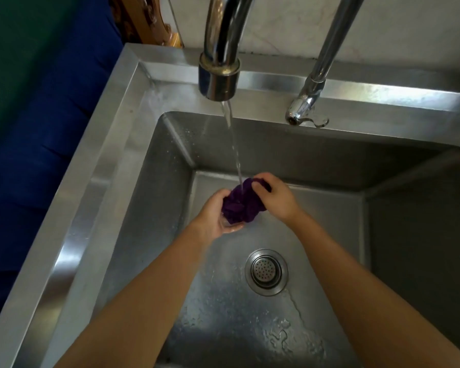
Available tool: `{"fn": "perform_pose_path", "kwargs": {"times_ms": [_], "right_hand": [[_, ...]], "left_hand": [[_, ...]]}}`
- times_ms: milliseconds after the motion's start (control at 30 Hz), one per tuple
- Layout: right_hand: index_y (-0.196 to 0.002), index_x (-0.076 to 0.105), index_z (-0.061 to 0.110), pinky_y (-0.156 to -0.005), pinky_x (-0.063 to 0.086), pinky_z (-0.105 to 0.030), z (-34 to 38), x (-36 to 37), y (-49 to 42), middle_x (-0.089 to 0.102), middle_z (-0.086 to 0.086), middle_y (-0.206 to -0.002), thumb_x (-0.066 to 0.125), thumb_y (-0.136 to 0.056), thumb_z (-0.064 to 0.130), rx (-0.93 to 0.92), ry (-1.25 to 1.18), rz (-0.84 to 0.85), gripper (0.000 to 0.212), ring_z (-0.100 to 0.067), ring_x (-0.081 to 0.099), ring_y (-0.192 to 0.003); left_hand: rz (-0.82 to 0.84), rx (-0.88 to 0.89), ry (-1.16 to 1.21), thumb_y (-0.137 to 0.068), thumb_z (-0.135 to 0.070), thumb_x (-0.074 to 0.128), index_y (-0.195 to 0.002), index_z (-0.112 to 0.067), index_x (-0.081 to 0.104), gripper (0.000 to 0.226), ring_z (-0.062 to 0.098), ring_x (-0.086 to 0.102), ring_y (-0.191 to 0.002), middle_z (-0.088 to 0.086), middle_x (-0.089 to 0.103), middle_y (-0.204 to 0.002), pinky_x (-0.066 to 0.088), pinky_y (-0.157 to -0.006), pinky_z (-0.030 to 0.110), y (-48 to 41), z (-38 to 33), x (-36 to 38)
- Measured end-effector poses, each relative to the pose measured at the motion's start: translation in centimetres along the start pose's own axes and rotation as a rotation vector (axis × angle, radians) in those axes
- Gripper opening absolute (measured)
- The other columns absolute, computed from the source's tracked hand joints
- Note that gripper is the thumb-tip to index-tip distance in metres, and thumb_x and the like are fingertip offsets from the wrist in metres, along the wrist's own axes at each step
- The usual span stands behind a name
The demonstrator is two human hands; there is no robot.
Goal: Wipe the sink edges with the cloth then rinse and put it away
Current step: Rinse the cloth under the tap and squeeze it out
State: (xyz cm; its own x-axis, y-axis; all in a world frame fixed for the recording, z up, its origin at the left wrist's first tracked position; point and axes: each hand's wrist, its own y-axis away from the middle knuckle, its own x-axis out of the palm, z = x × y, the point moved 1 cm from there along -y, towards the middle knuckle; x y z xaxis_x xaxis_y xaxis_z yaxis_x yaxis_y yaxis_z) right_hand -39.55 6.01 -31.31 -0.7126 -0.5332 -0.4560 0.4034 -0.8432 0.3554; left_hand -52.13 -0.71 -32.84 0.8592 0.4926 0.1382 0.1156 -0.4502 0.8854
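- Purple cloth (241,204) is bunched up and held over the middle of the sink basin, above the floor of the steel sink (98,166), between both hands.
- Left hand (215,216) cups the cloth from below and from the left; grip is curled around the lower wad, palm turned up, water pooling in it.
- Right hand (272,196) holds the upper right end of the cloth; grip is pinched closed on the fabric, thumb and fingers wrapped over it.
- Tap (219,75) is running; a thin stream (234,144) falls straight onto the top of the cloth, between the two hands.
- Second, thinner tap (307,102) stands to the right on the back rim; no water visible from it.
- Drain strainer (266,271) sits in the basin floor, nearer the camera than the hands and slightly right.
- Basin floor is wet, with droplets and a trickle near the drain.
- Both forearms are bare, reaching in from the bottom edge.
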Motion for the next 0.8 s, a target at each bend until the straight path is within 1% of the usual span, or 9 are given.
{"fn": "perform_pose_path", "kwargs": {"times_ms": [100,200,267,333,400,500,567,667,800], "right_hand": [[-0.1,0.067,0.005,-0.088,0.035,-0.007,1.2,-0.8,1.3,0.057,-0.01,-0.104,0.055,-0.078,-0.011,-0.183,-0.073,0.168,0.029,-0.015,0.052,-0.1],[-0.088,0.068,0.011,-0.09,0.038,-0.008,2.1,-1.3,2.2,0.053,-0.003,-0.105,0.051,-0.07,-0.02,-0.232,-0.233,0.218,0.04,-0.003,0.052,-0.099],[-0.085,0.066,0.015,-0.09,0.038,-0.007,2.3,-1.1,2.1,0.052,-0.002,-0.106,0.05,-0.066,-0.017,-0.251,-0.277,0.195,0.04,-0.001,0.053,-0.1],[-0.096,0.063,0.021,-0.086,0.04,-0.008,2.0,-1.2,1.8,0.051,-0.002,-0.11,0.054,-0.066,-0.004,-0.178,-0.327,0.214,0.04,-0.004,0.052,-0.101],[-0.124,0.049,0.023,-0.085,0.043,-0.013,2.2,-1.1,1.7,0.049,-0.001,-0.121,0.06,-0.083,0.015,-0.017,-0.421,0.278,0.043,-0.009,0.05,-0.107],[-0.144,0.027,0.024,-0.1,0.037,-0.026,2.9,-0.3,1.1,0.04,-0.003,-0.133,0.057,-0.087,0.045,0.036,-0.22,0.119,0.068,-0.013,0.044,-0.119],[-0.141,0.035,0.017,-0.099,0.039,-0.028,3.3,-0.1,0.8,0.042,-0.011,-0.135,0.059,-0.086,0.044,0.06,-0.07,-0.02,0.066,-0.021,0.048,-0.121],[-0.112,0.06,0.007,-0.068,0.054,-0.034,2.9,-0.2,0.6,0.065,-0.018,-0.109,0.061,-0.086,0.039,0.091,-0.015,-0.107,0.041,-0.032,0.065,-0.089],[-0.127,0.055,0.02,-0.086,0.042,-0.027,3.9,0.4,1.9,0.062,-0.012,-0.115,0.062,-0.085,0.027,-0.097,0.039,-0.122,0.043,-0.027,0.059,-0.104]], "left_hand": [[0.115,-0.09,0.117,-0.089,-0.053,0.04,-0.093,-0.012,0.063,0.047,0.028,0.066,-0.084,0.012,0.072,-0.085,0.055,-0.071,0.041,-0.3,-0.6,-1.1],[0.216,-0.131,0.103,-0.089,-0.058,0.042,-0.105,-0.008,0.064,0.056,0.031,0.069,-0.082,0.013,0.073,-0.091,0.059,-0.055,0.037,0.2,-1.4,-1.2],[0.265,-0.111,0.04,-0.088,-0.053,0.05,-0.111,-0.01,0.065,0.051,0.031,0.067,-0.092,0.013,0.07,-0.104,0.059,-0.056,0.036,0.4,-2.1,-0.6],[0.205,-0.035,0.043,-0.088,-0.042,0.054,-0.096,-0.014,0.067,0.032,0.022,0.069,-0.075,0.007,0.074,-0.083,0.058,-0.055,0.027,0.1,-2.5,-0.1],[0.103,0.045,0.079,-0.087,-0.034,0.055,-0.083,-0.018,0.062,0.018,0.012,0.063,-0.062,-0.001,0.069,-0.059,0.05,-0.045,0.016,-0.1,-2.6,0.6],[0.117,0.187,0.093,-0.09,-0.031,0.05,-0.096,-0.014,0.066,0.023,0.011,0.067,-0.067,0.0,0.071,-0.075,0.054,-0.053,0.02,-0.3,-2.6,1.8],[0.155,0.232,0.156,-0.091,-0.028,0.045,-0.104,-0.009,0.063,0.029,0.014,0.068,-0.071,0.005,0.071,-0.083,0.056,-0.062,0.026,-0.3,-3.0,2.2],[0.185,0.274,0.167,-0.092,-0.034,0.047,-0.089,-0.01,0.065,0.03,0.016,0.068,-0.064,0.004,0.07,-0.072,0.055,-0.061,0.026,0.4,-4.6,1.8],[-0.001,0.464,-0.065,-0.094,-0.024,0.051,-0.086,-0.018,0.055,0.011,0.012,0.06,-0.065,0.002,0.061,-0.077,0.049,-0.053,0.02,0.0,-5.2,1.0]]}}
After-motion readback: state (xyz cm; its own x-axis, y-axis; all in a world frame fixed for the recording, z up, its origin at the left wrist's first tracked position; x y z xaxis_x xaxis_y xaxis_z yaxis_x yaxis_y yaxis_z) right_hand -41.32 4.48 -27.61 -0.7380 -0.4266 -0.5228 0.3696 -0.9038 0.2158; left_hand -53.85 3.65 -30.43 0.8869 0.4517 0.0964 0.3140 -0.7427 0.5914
